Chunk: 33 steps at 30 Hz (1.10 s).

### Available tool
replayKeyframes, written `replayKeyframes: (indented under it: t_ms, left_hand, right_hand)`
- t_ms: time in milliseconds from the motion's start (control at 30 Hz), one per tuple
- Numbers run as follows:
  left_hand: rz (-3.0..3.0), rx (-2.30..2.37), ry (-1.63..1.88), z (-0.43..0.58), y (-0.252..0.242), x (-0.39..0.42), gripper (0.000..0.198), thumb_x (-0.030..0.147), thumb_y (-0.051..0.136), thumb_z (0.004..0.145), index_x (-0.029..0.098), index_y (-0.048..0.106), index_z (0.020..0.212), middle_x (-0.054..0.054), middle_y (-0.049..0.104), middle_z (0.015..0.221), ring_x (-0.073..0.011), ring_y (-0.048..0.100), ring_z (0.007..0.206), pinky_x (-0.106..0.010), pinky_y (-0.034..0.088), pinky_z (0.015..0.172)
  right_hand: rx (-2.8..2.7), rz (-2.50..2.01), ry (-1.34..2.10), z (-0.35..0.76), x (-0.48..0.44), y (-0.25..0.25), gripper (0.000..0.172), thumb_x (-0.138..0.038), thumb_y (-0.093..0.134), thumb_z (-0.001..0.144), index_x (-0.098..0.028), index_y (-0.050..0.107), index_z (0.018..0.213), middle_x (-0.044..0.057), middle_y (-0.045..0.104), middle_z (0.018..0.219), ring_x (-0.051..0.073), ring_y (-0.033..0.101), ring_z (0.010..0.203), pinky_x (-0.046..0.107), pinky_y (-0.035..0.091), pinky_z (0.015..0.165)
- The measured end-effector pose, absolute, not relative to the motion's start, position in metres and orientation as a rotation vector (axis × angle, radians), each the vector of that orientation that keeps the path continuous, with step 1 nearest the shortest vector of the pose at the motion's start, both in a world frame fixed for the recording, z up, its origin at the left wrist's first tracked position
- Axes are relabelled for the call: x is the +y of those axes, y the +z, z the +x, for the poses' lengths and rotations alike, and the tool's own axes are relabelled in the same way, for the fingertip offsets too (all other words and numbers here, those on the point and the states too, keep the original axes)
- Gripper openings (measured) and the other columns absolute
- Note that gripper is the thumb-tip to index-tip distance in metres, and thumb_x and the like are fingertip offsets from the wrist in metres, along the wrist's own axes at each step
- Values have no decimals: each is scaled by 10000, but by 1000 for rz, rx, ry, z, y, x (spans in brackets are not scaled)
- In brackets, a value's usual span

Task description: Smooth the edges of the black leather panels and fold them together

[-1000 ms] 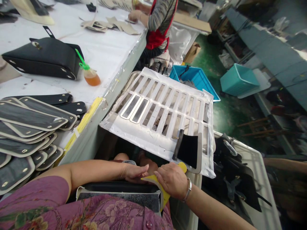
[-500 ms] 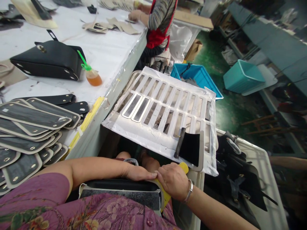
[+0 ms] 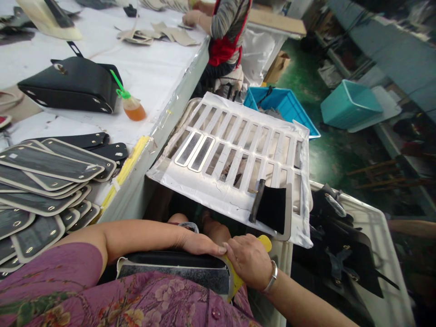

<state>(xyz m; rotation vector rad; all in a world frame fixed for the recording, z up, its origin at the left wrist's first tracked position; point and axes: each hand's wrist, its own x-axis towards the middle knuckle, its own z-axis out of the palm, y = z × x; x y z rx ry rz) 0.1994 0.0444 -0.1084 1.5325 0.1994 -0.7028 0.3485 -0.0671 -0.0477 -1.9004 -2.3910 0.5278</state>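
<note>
A black bag body (image 3: 170,258) with pale trimmed edges and a dark grey panel (image 3: 180,278) lies across my lap. My left hand (image 3: 204,245) is closed over its far edge, thumb pointing right; the other fingers are hidden behind it. At the bag's right end my right hand (image 3: 248,261) is closed in a fist around a yellow tool (image 3: 265,243). Its rounded end sticks out above the fist, and a wider yellow part shows below, against the bag. The tool's exact kind is unclear. The left thumb tip touches the right hand's fingers.
Ahead, a white slotted rack (image 3: 204,184) carries two framed strips (image 3: 200,154) and a black panel (image 3: 272,206). Left, the worktable (image 3: 160,86) bears stacked grey panels (image 3: 51,163), a black bag (image 3: 75,84) and a bottle (image 3: 134,109). A bin (image 3: 369,218) holds black pieces. A co-worker (image 3: 226,36) sits beyond.
The view has shifted slightly, so the surroundings sit a little differently in the frame. Both hands keep their hold at the bag's right end, with hardly any movement.
</note>
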Motion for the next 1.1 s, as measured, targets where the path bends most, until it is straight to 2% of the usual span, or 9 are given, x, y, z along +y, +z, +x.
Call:
replayKeyframes:
  t_ms: [100, 267, 467, 600, 667, 767, 867, 933, 1100]
  left_hand:
    - [1529, 72, -648, 199, -111, 44, 773, 699, 218, 795, 101, 526, 1177, -87, 514, 1237, -239, 458, 1140, -334, 300, 1013]
    - [1529, -115, -621, 200, -110, 47, 729, 609, 229, 847, 27, 484, 1204, -126, 533, 1184, -259, 469, 1115, -340, 300, 1007]
    - [1568, -163, -657, 205, -93, 52, 546, 497, 346, 862, 125, 454, 1247, -52, 530, 1190, -236, 456, 1133, -299, 306, 990]
    - [1723, -158, -661, 203, -75, 56, 547, 507, 359, 858, 154, 434, 1269, -58, 508, 1229, -235, 448, 1148, -317, 286, 1000]
    - [1769, -67, -705, 197, -65, 59, 603, 563, 343, 844, 162, 418, 1288, -63, 492, 1255, -238, 438, 1162, -327, 293, 996]
    - [1791, 159, -750, 185, -54, 60, 692, 658, 227, 824, 177, 463, 1263, -54, 504, 1254, -231, 442, 1164, -333, 310, 984]
    - [1822, 268, -716, 179, -45, 52, 752, 680, 147, 818, 161, 512, 1223, -69, 521, 1240, -224, 468, 1139, -334, 316, 979]
    - [1875, 294, -704, 181, -40, 42, 745, 670, 169, 825, 139, 556, 1175, -85, 557, 1191, -227, 496, 1102, -333, 331, 964]
    - [1940, 329, -686, 193, -30, 21, 581, 591, 308, 845, 154, 641, 1034, -43, 649, 986, -202, 586, 924, -297, 426, 836]
  right_hand:
    - [-2440, -1859, 536, 348, -65, -47, 356, -274, 296, 922, -195, 537, 672, 1, 572, 610, 143, 492, 579, 320, 204, 596]
    - [-2382, -1911, 514, 342, -71, -48, 355, -270, 299, 921, -188, 545, 678, 11, 571, 622, 144, 494, 593, 313, 216, 604]
    - [-2283, -2133, 459, 325, -84, -44, 327, -274, 335, 910, -187, 554, 684, 20, 584, 618, 156, 528, 593, 317, 241, 602]
    - [-2301, -2179, 389, 320, -87, -38, 250, -246, 385, 892, -190, 580, 745, 30, 619, 651, 166, 568, 605, 296, 271, 562]
    - [-2329, -2152, 432, 326, -87, -34, 275, -262, 368, 900, -189, 595, 763, 42, 634, 657, 165, 580, 588, 277, 283, 523]
    - [-2109, -2107, 539, 347, -93, -31, 346, -307, 324, 913, -178, 610, 768, 56, 648, 672, 165, 590, 584, 259, 325, 503]
    - [-1789, -2121, 554, 370, -110, -30, 461, -335, 228, 933, -165, 612, 743, 57, 648, 677, 157, 595, 605, 249, 387, 534]
    - [-1629, -2135, 596, 378, -125, -31, 532, -370, 183, 933, -167, 604, 678, 48, 634, 628, 154, 589, 581, 249, 407, 533]
    - [-1234, -1994, 876, 372, -160, -46, 525, -460, 257, 883, -174, 577, 583, 43, 583, 550, 161, 546, 504, 267, 413, 490]
